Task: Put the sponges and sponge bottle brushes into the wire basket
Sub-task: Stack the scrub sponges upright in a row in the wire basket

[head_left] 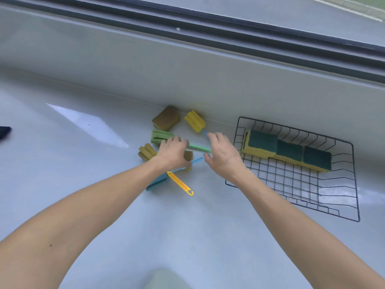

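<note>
My left hand [174, 152] lies over the green bottle brush [200, 148], fingers curled round it where the handle meets the green sponge head. My right hand [223, 156] hovers with relaxed, spread fingers at the handle's other end. Its fingertips are near the blue handle of a yellow-headed brush [194, 120]. An olive-headed brush [146, 152] with a yellow handle and a blue brush [157, 182] cross under my left wrist. One brown sponge [166, 118] lies by the wall, and another [188, 156] is partly hidden under my left hand. The wire basket [291, 184] to the right holds three yellow-and-green sponges [289, 152].
All of it lies on a pale glossy counter [104, 184] against a low grey wall [187, 69] with a window track above. A dark object [4, 131] shows at the far left edge. The basket's near half holds nothing.
</note>
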